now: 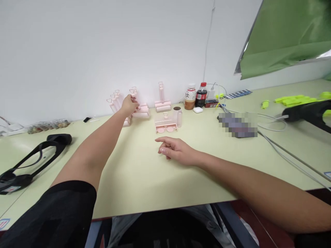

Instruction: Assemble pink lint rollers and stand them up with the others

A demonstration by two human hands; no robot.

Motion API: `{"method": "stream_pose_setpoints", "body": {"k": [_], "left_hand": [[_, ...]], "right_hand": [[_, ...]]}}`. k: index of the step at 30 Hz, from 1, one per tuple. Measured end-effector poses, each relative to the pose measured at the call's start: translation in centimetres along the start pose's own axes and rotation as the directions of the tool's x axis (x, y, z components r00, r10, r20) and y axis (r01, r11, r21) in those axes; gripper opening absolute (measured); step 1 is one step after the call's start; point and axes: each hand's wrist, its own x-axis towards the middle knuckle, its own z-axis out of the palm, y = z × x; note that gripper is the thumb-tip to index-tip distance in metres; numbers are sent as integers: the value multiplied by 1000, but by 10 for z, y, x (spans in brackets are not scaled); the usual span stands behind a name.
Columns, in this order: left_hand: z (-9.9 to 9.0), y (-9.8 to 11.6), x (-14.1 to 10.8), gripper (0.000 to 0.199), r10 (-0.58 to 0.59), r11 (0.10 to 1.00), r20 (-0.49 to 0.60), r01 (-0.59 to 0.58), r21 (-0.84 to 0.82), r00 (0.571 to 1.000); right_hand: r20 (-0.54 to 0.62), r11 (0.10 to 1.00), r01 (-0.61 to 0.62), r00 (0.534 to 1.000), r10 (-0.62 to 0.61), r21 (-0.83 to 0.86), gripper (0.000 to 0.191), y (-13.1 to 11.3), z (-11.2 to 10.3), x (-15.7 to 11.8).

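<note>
At the back of the table, my left hand has its fingers closed round a slim pink tube with a heart-shaped top; the fingers partly hide it. Similar pink heart-topped tubes stand just left of this hand, and a pink box with a clear front is on its right. My right hand hovers over the table with nothing in it, fingers apart and loosely bent. Beyond it lies an open pink case with round openings, beside a small clear pink cylinder. Another heart-topped tube stands on a pink box near the wall.
A juice bottle, a cola bottle and a white case stand at the back. Rightward are a blurred-out dark device, white cables and yellow-green pieces. A black strapped headset lies left.
</note>
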Motion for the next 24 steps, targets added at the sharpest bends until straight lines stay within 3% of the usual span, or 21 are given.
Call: {"method": "stream_pose_setpoints", "body": {"k": [9, 11, 13, 15, 17, 19, 22, 24], "left_hand": [[11, -29, 13, 38, -79, 992, -80, 86, 94, 994], [13, -28, 7, 41, -59, 980, -221, 98, 170, 974], [18, -23, -5, 40, 12, 967, -390, 89, 240, 921], [28, -14, -19, 29, 128, 959, -412, -7, 283, 902], [42, 0, -35, 18, 265, 930, -224, -187, 317, 938], [59, 17, -48, 20, 346, 892, -12, -325, 315, 938], [83, 45, -60, 26, 427, 799, 276, -503, 331, 861], [96, 59, -61, 28, 423, 717, 411, -576, 393, 807]], "right_hand": [[60, 983, 24, 998, -14, -180, 46, -7, 2, -1], [64, 981, 23, 998, -10, -193, 45, -8, 2, -1], [65, 980, 19, 998, -6, -198, 43, -9, 2, 0], [47, 979, 9, 999, 0, -203, 40, -9, 3, 1], [10, 979, -6, 1000, 9, -205, 37, -7, 3, 2], [-25, 980, -25, 999, 20, -198, 33, -5, 3, 4], [-49, 980, -49, 998, 40, -194, 31, -1, 0, 5], [-58, 977, -59, 997, 48, -205, 32, 0, -2, 6]]}}
